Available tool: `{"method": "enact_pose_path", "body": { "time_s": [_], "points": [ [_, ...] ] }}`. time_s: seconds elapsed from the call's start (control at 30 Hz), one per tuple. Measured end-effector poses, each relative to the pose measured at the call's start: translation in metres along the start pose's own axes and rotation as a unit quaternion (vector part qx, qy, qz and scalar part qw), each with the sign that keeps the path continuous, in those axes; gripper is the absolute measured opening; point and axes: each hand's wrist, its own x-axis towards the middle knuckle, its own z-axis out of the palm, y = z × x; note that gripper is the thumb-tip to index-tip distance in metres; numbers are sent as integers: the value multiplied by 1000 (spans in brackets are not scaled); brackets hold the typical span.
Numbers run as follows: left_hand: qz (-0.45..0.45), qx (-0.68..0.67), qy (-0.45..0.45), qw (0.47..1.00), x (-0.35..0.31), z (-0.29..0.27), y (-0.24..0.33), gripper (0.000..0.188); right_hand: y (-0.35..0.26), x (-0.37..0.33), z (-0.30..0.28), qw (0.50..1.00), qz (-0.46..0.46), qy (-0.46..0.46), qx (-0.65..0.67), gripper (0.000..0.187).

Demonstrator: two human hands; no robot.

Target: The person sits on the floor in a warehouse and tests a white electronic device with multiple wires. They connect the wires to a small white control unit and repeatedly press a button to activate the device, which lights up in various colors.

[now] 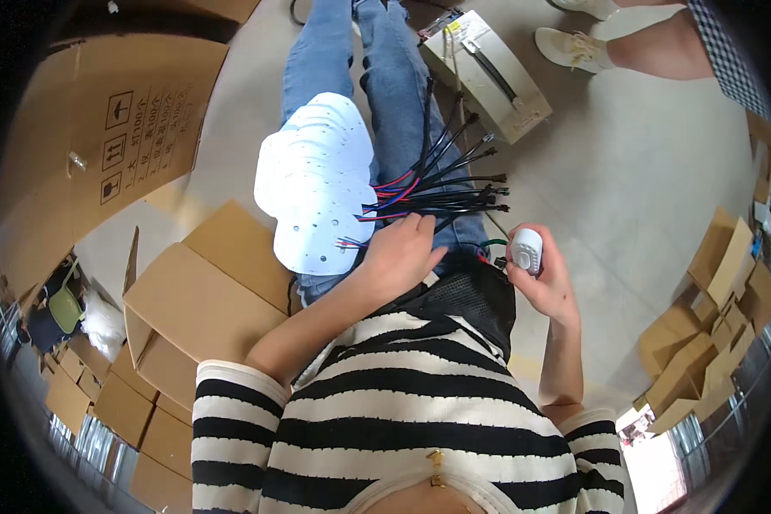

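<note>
Across my lap lies a bundle of black cables (463, 184) with red and blue wires and small connectors at their ends. My left hand (398, 253) is closed at the near side of this bundle, its fingers curled against the wires and the fingertips partly hidden. In my right hand (548, 278), raised beside my right thigh, is a small rounded white-and-grey device (526, 250), gripped between thumb and fingers. A stack of white scalloped plates (317, 180) with small holes rests on my left leg, left of the cables. Black mesh fabric (475, 308) covers my lap below my hands.
A beige metal case (488, 77) with a black handle stands beyond my right leg. An opened cardboard box (206, 300) sits at my left, under a large carton (128, 128). Another person's shoe (574, 51) is at the far right. More cartons (711, 334) stand at right.
</note>
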Motion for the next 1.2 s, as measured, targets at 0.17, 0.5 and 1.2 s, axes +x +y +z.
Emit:
{"method": "enact_pose_path", "body": {
  "time_s": [0.17,0.5,1.2],
  "points": [
    [-30,-78,11,996,29,6,18,25,-3,-4,-1,1000,-6,-13,-7,32],
    [31,-433,-198,879,18,-40,21,23,-17,-13,-9,983,16,-2,183,36],
    [168,-370,-93,909,13,-50,36,10,-44,-12,-1,998,-38,-22,54,36]
  ]
}}
